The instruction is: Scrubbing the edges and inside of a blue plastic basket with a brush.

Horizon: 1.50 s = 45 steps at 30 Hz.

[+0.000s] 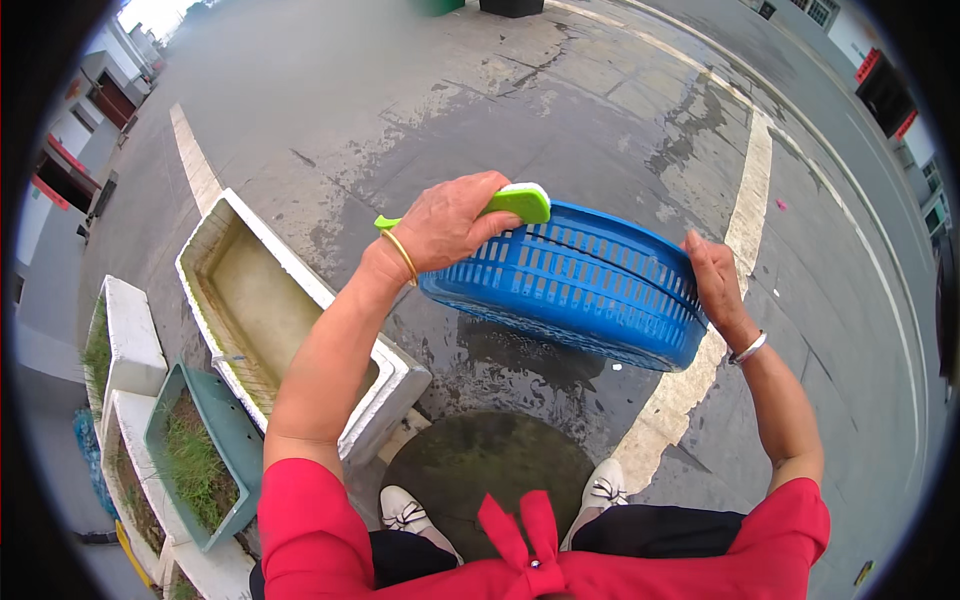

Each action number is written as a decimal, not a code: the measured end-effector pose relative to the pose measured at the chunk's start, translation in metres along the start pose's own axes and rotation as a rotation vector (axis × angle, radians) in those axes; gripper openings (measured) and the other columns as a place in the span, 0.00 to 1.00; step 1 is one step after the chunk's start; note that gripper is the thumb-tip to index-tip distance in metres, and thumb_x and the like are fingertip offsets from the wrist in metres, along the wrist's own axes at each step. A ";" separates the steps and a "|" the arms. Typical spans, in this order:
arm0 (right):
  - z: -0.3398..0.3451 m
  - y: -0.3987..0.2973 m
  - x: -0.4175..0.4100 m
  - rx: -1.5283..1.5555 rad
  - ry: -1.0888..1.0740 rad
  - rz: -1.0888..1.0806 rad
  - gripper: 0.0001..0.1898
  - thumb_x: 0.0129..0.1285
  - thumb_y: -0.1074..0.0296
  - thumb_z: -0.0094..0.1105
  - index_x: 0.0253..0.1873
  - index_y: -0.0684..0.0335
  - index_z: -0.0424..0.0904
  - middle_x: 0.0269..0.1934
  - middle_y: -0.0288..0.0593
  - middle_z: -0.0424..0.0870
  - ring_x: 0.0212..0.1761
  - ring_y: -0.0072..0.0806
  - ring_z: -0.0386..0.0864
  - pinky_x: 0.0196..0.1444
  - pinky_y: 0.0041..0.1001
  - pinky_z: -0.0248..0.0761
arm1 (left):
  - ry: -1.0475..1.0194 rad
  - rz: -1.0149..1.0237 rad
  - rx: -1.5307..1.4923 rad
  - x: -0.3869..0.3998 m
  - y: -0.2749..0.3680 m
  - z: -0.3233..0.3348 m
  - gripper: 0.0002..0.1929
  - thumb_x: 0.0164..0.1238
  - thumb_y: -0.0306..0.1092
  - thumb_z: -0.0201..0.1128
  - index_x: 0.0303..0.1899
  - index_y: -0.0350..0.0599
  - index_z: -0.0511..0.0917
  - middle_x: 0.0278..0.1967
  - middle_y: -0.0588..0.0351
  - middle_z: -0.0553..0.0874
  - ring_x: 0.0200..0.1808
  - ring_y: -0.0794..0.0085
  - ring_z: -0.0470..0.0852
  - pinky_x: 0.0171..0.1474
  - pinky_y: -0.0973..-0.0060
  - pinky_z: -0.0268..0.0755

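A blue slotted plastic basket is held tilted in the air over wet pavement, its outer side towards me. My left hand grips a green brush with white bristles and rests at the basket's left end; whether its fingers also grasp the rim is hidden. At the opposite end, my right hand holds the rim with the thumb up. Water glistens along the basket's lower edge. Its inside faces away and cannot be seen.
Left of me stands a long white foam trough with cloudy water in it. Beyond it are a green planter with grassy plants and white foam planters. A round dark cover lies between my feet. Two bins stand far ahead.
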State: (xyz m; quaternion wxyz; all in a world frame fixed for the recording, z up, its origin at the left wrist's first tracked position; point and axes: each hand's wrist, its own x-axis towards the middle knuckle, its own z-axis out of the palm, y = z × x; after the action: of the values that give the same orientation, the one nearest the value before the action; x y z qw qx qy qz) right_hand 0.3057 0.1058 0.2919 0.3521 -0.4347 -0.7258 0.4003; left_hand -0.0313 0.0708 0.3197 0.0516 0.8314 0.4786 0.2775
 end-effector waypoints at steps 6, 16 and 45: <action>0.024 -0.018 0.012 -0.146 -0.010 -0.133 0.22 0.69 0.56 0.53 0.25 0.68 0.73 0.15 0.34 0.67 0.18 0.17 0.61 0.21 0.25 0.57 | -0.119 0.156 0.013 0.034 0.061 0.016 0.13 0.63 0.40 0.63 0.38 0.42 0.71 0.33 0.48 0.80 0.40 0.52 0.80 0.40 0.60 0.72; -0.017 -0.001 -0.001 -0.125 -0.135 -0.062 0.26 0.70 0.51 0.49 0.23 0.66 0.70 0.15 0.39 0.64 0.18 0.22 0.63 0.22 0.28 0.58 | -0.136 -0.077 -0.336 0.005 -0.008 0.001 0.13 0.66 0.38 0.61 0.46 0.41 0.75 0.37 0.47 0.82 0.39 0.51 0.81 0.41 0.63 0.73; -0.019 -0.018 -0.005 -0.121 -0.031 -0.094 0.18 0.67 0.57 0.55 0.32 0.68 0.82 0.18 0.36 0.77 0.20 0.17 0.71 0.24 0.23 0.65 | -0.191 -0.214 -0.392 -0.024 -0.035 0.001 0.14 0.69 0.38 0.59 0.50 0.42 0.73 0.41 0.47 0.81 0.44 0.55 0.80 0.49 0.67 0.71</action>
State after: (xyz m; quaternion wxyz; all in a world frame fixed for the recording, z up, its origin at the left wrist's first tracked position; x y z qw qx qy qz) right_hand 0.3178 0.1010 0.3150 0.3322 -0.4146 -0.7736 0.3454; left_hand -0.0670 0.0697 0.2965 0.2858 0.7726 0.4939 0.2783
